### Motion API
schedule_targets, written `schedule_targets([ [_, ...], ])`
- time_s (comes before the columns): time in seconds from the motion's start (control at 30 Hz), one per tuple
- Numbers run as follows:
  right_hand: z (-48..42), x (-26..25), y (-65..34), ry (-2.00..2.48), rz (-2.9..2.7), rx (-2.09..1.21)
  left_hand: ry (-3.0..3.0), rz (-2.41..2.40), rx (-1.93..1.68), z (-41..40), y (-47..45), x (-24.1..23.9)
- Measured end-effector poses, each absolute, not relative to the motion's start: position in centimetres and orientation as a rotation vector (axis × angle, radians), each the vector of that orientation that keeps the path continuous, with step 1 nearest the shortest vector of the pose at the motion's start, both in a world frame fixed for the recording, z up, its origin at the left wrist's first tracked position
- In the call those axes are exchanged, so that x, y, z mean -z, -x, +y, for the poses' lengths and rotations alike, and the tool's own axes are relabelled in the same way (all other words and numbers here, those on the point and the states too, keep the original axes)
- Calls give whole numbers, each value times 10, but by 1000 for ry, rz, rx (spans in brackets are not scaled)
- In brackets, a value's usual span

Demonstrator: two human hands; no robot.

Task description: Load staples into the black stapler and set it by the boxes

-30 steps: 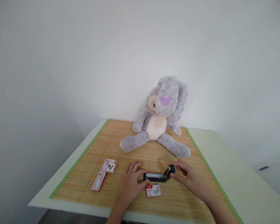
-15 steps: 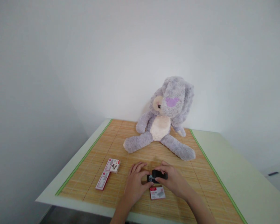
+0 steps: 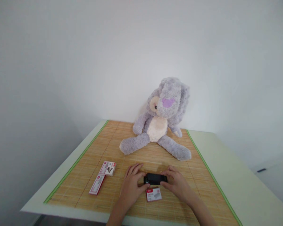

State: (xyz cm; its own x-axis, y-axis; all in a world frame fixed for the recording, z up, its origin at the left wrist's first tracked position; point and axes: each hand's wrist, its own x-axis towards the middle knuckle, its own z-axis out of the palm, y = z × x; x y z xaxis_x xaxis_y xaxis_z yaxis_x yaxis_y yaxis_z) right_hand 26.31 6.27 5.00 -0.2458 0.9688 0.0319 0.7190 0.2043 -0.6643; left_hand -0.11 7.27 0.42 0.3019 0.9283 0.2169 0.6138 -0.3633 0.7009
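Observation:
A small black stapler (image 3: 155, 178) lies flat on the bamboo mat (image 3: 179, 201), its top down. My left hand (image 3: 131, 185) grips its left end, thumb at the front and fingers curled behind. My right hand (image 3: 176, 183) holds its right end between thumb and fingers. A little red-and-white staple box (image 3: 153, 194) lies just in front of the stapler, between my wrists.
A grey plush rabbit (image 3: 161, 119) sits at the back of the mat against the white wall. Two more red-and-white staple boxes lie to the left: an open staple box (image 3: 108, 168) and a flat staple box (image 3: 97, 184). The pale table (image 3: 228, 166) has its edge near me.
The stapler's top, swung open a second ago under my right hand, has come down onto the base. My right hand has moved left onto the stapler's right end.

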Motion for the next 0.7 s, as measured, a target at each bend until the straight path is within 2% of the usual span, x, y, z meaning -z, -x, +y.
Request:
schedule_targets([
  [0.37, 21, -16, -294, 1816, -1748, -602, -2015, 1367, -921, 63, 0, -5],
  [0.7, 13, 3, -276, 1800, -1554, -808, -2196, 1191, -602, 34, -30, -27],
])
